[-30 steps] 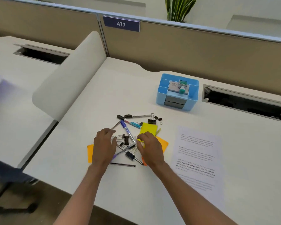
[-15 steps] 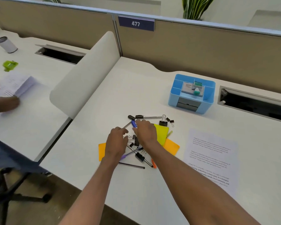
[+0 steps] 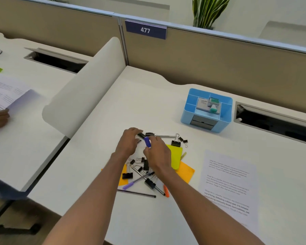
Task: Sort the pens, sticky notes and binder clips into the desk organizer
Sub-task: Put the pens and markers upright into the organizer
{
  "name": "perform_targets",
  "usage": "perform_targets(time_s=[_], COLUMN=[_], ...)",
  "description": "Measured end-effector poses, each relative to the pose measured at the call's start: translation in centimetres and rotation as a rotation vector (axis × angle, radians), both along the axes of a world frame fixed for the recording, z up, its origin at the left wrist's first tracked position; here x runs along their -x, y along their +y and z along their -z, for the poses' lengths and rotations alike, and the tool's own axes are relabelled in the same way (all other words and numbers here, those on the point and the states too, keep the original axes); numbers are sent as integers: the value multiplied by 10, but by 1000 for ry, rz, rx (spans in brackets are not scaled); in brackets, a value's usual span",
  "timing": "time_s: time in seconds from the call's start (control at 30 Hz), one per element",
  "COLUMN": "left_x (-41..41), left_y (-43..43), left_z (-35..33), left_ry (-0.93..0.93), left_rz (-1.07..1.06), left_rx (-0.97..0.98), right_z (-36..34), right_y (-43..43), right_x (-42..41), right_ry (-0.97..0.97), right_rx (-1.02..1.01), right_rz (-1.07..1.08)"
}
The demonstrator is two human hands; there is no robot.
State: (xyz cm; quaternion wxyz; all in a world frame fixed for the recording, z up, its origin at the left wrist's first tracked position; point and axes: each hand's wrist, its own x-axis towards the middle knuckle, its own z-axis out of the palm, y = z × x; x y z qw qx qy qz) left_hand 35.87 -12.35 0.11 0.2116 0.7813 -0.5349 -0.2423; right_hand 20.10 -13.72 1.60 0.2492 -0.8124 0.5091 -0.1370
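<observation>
Shifted forward to far edge of pile (image 3: 145,167). Gathering pens: pinching blue-capped pen (image 3: 147,142) in right grip (image 3: 159,154), seemingly curling left grip (image 3: 129,142) round black pen (image 3: 141,135). Next: carry to organizer (image 3: 185,115).

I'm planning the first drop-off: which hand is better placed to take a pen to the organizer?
Right, probably. The right hand seems to pinch the blue pen, and the organizer stands on its side; the left hand would cross over.
</observation>
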Motion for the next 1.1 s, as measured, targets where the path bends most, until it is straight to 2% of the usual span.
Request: perform_targets(time_s=[0.13,0.23,0.3,0.43,0.53,0.67,0.8,0.93,1.1], left_x=[-7,-11,-15,-25,-33,-43,-50,-56,-41], left_y=[-3,-1,1,0,0,4,11,13,-15], left_z=[8,11,13,13,11,9,1,-13,-53], left_ry=[-19,26,40,44,59,148,412,627,864], left_rz=[16,14,36,110,126,98,2,-7,-10], left_rx=[51,105,121,90,51,44,57,82,246], right_z=[-16,-38,-59,-100,-112,-98,-77,-65,-67], right_y=[-11,-34,-61,-137,-178,-206,-217,-223,-221], right_x=[24,43,53,67,69,64,59,59,60], right_ry=[-306,-529,-613,-658,-629,-496,-323,-181,-153], right_rx=[0,81,178,447,496,391,283,210,166], right_rz=[21,92,180,341,368,358,331,311,313])
